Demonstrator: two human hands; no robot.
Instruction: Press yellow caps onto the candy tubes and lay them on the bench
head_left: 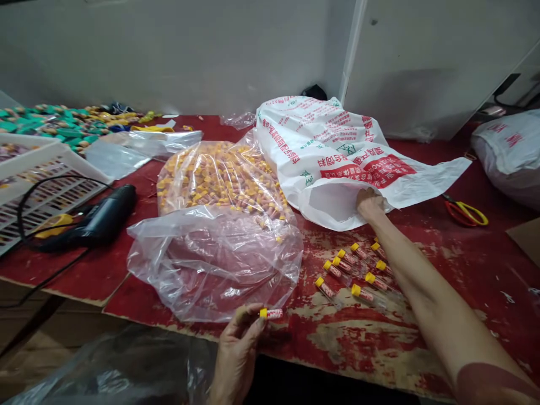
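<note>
Between the thumb and fingers of my left hand [240, 337] is a small clear vial with a yellow cap [272, 314] and red-and-white contents, held sideways at the table's front edge. My right hand [372, 203] is closed at the mouth of a white woven sack [333, 132] with red and green print, seemingly on its upper rim; its fingertips are hidden. Below that forearm lie several similar yellow-capped vials [333, 270], some partly covered by the arm. A large clear plastic bag [211, 242] left of the sack contains many yellow-capped pieces [219, 174].
At left, a black heat-gun-like tool [105, 216] with a cord lies beside a white slatted basket [54, 169]. Green and yellow items [50, 126] are piled behind. Red-and-yellow-handled scissors [466, 214] and another white bag [510, 157] are at right on the worn red tabletop [379, 349].
</note>
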